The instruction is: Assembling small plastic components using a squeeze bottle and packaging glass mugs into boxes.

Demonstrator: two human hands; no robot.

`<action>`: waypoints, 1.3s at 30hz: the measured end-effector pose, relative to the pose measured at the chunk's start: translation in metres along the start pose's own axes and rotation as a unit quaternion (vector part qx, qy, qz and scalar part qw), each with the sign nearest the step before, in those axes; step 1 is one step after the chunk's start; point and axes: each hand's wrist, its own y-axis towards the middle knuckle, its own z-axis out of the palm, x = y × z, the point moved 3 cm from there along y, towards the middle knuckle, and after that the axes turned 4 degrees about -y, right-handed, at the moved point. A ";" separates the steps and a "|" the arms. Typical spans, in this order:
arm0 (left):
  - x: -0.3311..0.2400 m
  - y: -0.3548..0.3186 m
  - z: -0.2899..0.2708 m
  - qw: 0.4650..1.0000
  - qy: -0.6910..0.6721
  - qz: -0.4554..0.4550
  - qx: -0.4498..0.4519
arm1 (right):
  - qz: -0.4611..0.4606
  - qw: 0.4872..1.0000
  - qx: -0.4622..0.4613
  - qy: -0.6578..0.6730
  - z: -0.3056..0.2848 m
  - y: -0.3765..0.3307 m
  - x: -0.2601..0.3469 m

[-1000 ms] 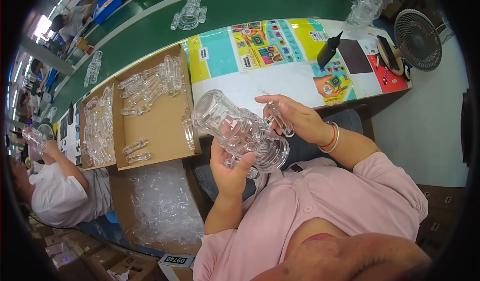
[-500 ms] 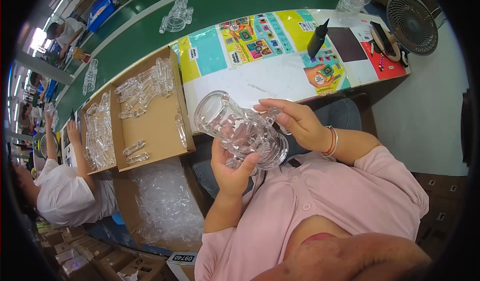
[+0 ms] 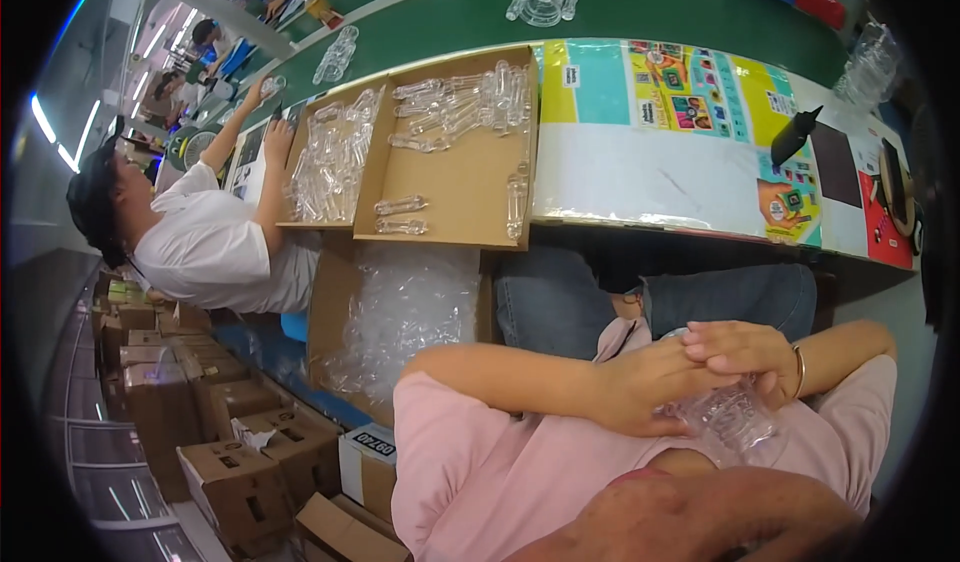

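Note:
A clear, mug-like vessel [image 3: 735, 422] is held close to my chest, tilted, at the lower right. My left hand [image 3: 645, 387] reaches across and wraps over its upper part. My right hand [image 3: 745, 357] closes over it from the other side, with fingers overlapping those of the left. The hands hide much of the vessel, including its knobbed side pieces. Clear knobbed tubes [image 3: 470, 107] lie in a shallow cardboard tray [image 3: 465, 177] at the bench, away from both hands.
Another tray section holds clear tubes [image 3: 335, 157]. Below, a carton contains clear plastic bags [image 3: 410, 307]. A black squeeze bottle [image 3: 797, 137] stands on the bench [image 3: 640, 187]. Clear parts [image 3: 543, 2] sit on the green belt [image 3: 640, 12]. A co-worker [image 3: 220, 247] sits left; cartons [image 3: 235, 482] are stacked behind.
The view has swung left. Both hands have brought the clear vessel from beside the bench edge back to my chest, and now overlap on it.

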 end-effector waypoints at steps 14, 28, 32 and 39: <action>0.071 0.017 -0.044 0.794 -0.443 -0.261 -0.325 | 0.440 0.759 -0.261 0.404 -0.054 0.031 -0.101; 0.040 0.028 -0.047 0.934 0.320 0.139 -0.077 | 0.027 0.983 -0.180 -0.018 -0.066 0.038 -0.072; 0.054 0.011 -0.048 0.958 0.243 0.037 -0.146 | 0.026 0.983 -0.182 0.017 -0.069 0.030 -0.082; 0.095 0.030 -0.094 0.814 -0.356 -0.095 -0.449 | 0.191 0.965 -0.161 0.077 -0.055 0.007 -0.095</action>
